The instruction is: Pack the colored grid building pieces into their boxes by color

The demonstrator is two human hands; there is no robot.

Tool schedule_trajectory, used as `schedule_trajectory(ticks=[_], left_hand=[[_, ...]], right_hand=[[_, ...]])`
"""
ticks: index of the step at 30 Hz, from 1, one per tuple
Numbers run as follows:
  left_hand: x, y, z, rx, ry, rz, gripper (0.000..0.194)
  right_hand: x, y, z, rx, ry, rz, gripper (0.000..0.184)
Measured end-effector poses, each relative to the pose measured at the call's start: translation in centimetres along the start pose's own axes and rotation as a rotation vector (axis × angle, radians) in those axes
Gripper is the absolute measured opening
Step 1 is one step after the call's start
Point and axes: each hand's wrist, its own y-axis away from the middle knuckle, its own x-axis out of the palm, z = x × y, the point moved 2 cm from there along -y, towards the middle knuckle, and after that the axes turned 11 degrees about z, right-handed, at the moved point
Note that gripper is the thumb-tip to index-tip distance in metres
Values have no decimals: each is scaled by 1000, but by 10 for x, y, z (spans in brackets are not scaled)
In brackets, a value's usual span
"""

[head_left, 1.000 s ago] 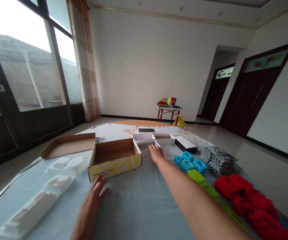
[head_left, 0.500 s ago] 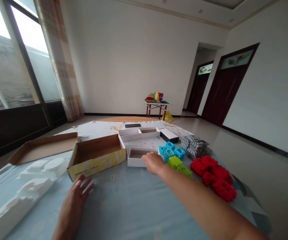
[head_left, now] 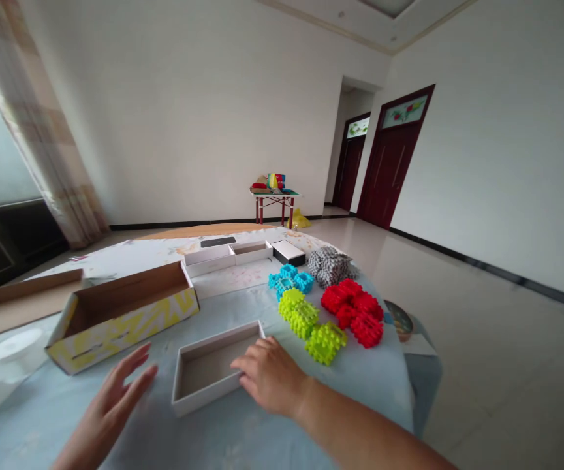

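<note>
Right hand [head_left: 272, 378] grips the white box [head_left: 207, 364] around bottom centre; left hand [head_left: 110, 401] kinda spread wide, lower left.

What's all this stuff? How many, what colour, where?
Near box: 1, white, front centre
Far boxes: 2, white, table's back
Closed box: 1, white and black, beside those
Phone-like slab: 1, black, behind far boxes
Patterned box: 1, yellow and white, left
Cardboard tray: 1, brown, far left
Packaging: count unclear, white, left
Pieces: 4 colour groups, blue, grey, green, red, right
Tablecloth: 1, blue and white, centre
Small table: 1, red legs, back wall
Bag: 1, yellow, floor
Doors: 2, dark red, right
Curtain: 1, beige, left
Left hand: 1, near patterned box
Right hand: 1, holding near box
</note>
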Motion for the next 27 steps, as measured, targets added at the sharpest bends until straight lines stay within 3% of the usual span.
schedule_trajectory(ticks=[2, 4, 8, 10, 13, 16, 19, 23, 27], left_hand=[[10, 1, -6, 11, -88, 219, 69], [18, 0, -8, 106, -175, 367, 82], [33, 1, -4, 315, -331, 482, 99], [41, 3, -5, 349, -370, 463, 101], [54, 6, -11, 347, -387, 369, 95], [63, 7, -16, 308, -366, 305, 92], [69, 6, -11, 243, -383, 309, 96], [75, 8, 3, 203, -348, 309, 100], [80, 12, 11, 192, -288, 266, 103]], right_hand=[[-1, 5, -8, -8, -32, -13, 20], [0, 10, -13, -31, -55, -16, 19], [2, 18, -16, -92, -126, -41, 16], [-4, 21, -18, -128, -207, -85, 17], [-21, 26, -27, -96, -333, -259, 21], [-39, 34, -51, 65, -386, -481, 21], [-47, 44, -85, 241, -394, -605, 25], [-48, 48, -127, 390, -347, -572, 32], [-51, 27, -146, 532, -205, -357, 42]])
